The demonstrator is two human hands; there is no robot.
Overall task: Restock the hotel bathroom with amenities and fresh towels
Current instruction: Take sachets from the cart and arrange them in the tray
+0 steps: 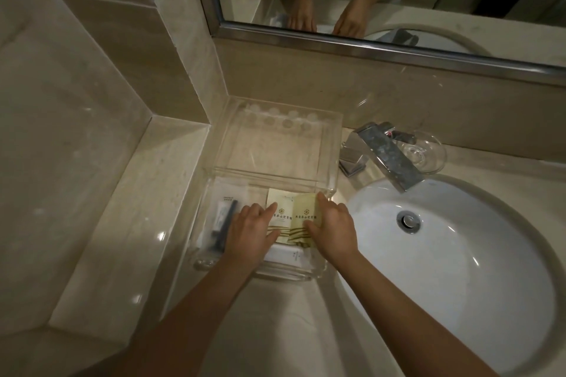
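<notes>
A clear acrylic amenity tray [277, 162] stands on the beige marble counter, left of the sink. Its front compartment holds two pale yellow amenity packets [303, 211] side by side, a toothbrush kit [225, 219] with a dark handle at the left, and a white sachet [284, 254] at the front. My left hand [249, 231] lies flat with straight fingers on the left packet. My right hand [332, 228] touches the right packet, index finger along its right edge and thumb on its face. The tray's rear section holds nothing.
A chrome faucet [384, 153] and a small clear glass dish [424, 151] stand behind the white round basin [459, 269]. A framed mirror [382, 50] above the backsplash reflects my hands. A tiled wall corner [171, 76] closes in the counter at left.
</notes>
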